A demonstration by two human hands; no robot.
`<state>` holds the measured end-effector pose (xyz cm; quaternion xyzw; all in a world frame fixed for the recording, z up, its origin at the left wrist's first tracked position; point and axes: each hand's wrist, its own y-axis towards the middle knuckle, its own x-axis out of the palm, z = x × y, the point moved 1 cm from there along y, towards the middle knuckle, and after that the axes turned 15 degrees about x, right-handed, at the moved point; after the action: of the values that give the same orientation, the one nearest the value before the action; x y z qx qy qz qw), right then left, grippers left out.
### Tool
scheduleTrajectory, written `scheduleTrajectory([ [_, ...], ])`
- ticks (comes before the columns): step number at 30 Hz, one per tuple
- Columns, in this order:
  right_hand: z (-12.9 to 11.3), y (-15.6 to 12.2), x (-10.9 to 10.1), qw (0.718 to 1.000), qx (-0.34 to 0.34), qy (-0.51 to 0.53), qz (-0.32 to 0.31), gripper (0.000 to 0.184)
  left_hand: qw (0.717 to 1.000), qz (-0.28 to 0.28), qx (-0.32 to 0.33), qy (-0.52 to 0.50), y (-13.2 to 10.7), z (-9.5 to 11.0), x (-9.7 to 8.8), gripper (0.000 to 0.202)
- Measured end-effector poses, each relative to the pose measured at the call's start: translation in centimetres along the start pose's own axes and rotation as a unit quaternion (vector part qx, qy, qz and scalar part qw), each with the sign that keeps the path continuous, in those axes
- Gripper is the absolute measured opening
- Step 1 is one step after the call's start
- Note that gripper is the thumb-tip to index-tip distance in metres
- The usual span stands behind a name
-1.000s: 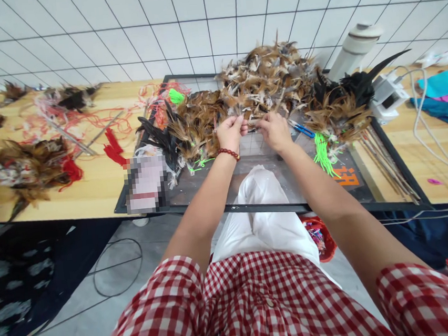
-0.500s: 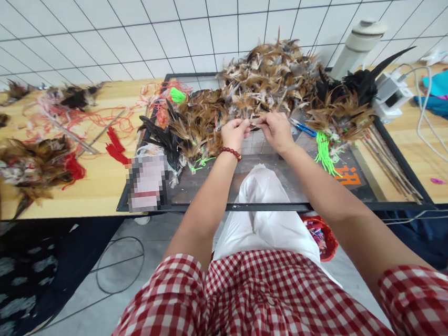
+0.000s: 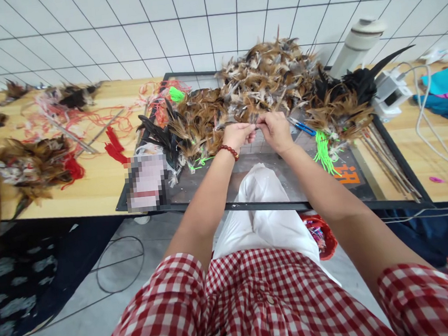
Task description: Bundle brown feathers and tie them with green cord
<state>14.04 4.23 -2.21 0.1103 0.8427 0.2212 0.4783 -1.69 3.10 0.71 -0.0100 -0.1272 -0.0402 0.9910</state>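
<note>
Feathers everywhere, so we set a clock face on the two hands. Left hand [image 3: 240, 135], beaded bracelet [image 3: 229, 151] at the wrist: narrow, thumb and fingers pinched. Right hand [image 3: 276, 129]: also narrow, pinched, its fingertips right by the left's. We can't tell what sits between them; too small. Both are above the black-framed panel [image 3: 267, 205] on the wooden tabletop [image 3: 103, 195].

Main feather pile [image 3: 270, 76], brown and pale, at 12, just beyond the hands. Brown bunch [image 3: 199, 117] between 9 and 10, near the left hand; black feathers [image 3: 161, 134] at 9. Blue-handled tool [image 3: 303, 127] at 3, near the right hand, then more brown feathers [image 3: 334, 118] behind it. Bright green strings [image 3: 325, 155] near 4, thin sticks [image 3: 390, 165] further out, same direction. We put the pale bottle [image 3: 357, 47] at 2, standing tilted in view. Pixelated item [image 3: 146, 183] at 8. Red basket [image 3: 327, 242] low at 5.
</note>
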Motion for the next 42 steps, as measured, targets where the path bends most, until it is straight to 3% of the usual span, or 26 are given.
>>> scheduleTrajectory([
  [5, -0.4, -0.2, 0.0, 1.0, -0.022, 0.008, -0.004, 0.021, 0.996, -0.014, 0.005, 0.083, 0.2, -0.2, 0.2, 0.025],
  [8, -0.3, -0.2, 0.0, 0.999, -0.009, 0.039, 0.024, 0.024, 0.995, -0.019, -0.001, 0.101, 0.1, -0.2, 0.4, 0.031],
  [11, 0.5, 0.1, 0.2, 0.99, 0.06, 0.111, 0.059, 0.036, 0.999, -0.022, -0.025, 0.015, -0.1, 0.2, 0.3, 0.021],
  [14, 1.1, 0.5, 0.8, 0.969, 0.098, 0.224, 0.019, 0.056, 0.994, -0.029, -0.056, -0.085, -0.2, 0.6, 0.0, 0.009],
  [17, 0.9, 0.5, 1.2, 0.954, 0.077, 0.288, -0.025, 0.066, 0.988, 0.0, -0.074, -0.132, 0.0, 0.7, -0.2, 0.005],
  [20, 0.3, 0.3, 1.2, 0.963, 0.041, 0.265, 0.001, 0.075, 0.986, 0.028, -0.066, -0.149, 0.1, 0.5, -0.2, 0.006],
  [26, 0.7, 0.3, 0.9, 0.981, 0.021, 0.192, 0.029, 0.062, 0.992, 0.012, -0.034, -0.121, 0.0, 0.2, 0.1, 0.009],
  [29, 1.6, 0.4, 0.8, 0.992, 0.028, 0.122, 0.024, 0.047, 0.992, 0.064, 0.025, -0.11, 0.4, 0.4, -0.2, 0.014],
  [34, 1.8, 0.3, 1.0, 0.998, 0.049, -0.016, -0.042, 0.035, 0.982, 0.158, 0.087, -0.058, 1.3, 0.7, -0.7, 0.023],
  [39, 0.0, 0.5, 1.7, 0.992, 0.048, -0.042, -0.11, 0.029, 0.978, 0.173, 0.117, 0.0, 1.6, 0.7, -0.9, 0.025],
  [42, -1.0, 0.5, 1.5, 0.992, 0.043, -0.035, -0.117, 0.023, 0.977, 0.172, 0.123, 0.035, 1.6, 0.5, -0.9, 0.026],
])
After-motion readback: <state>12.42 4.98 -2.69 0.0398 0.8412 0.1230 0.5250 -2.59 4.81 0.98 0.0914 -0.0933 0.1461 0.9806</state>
